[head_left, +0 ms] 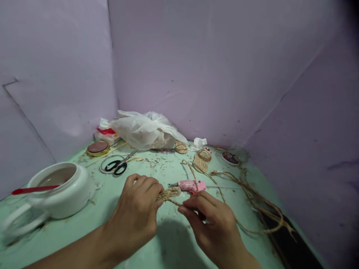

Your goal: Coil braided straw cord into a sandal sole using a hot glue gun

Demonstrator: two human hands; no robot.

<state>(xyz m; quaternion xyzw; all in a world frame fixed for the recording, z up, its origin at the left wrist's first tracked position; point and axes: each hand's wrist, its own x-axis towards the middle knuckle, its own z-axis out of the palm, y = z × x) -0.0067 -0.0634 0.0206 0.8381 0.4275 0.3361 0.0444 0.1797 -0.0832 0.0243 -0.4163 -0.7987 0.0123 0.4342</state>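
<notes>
While one braided piece is being gripped by the curled left hand, one cord is being pinched by the right hand's fingertips. Beyond, one glue gun and one pair of scissors are being separated by open tabletop; past two woven pieces, its far edge is being bounded by walls.

Hands, one pair, ungloved. Left hand: broad back, rounded knuckles, slim fingers; left forearm is bare as far as the view shows, narrowing at the wrist. Right hand: matching build; right wrist is bare. Nails: indistinct.
</notes>
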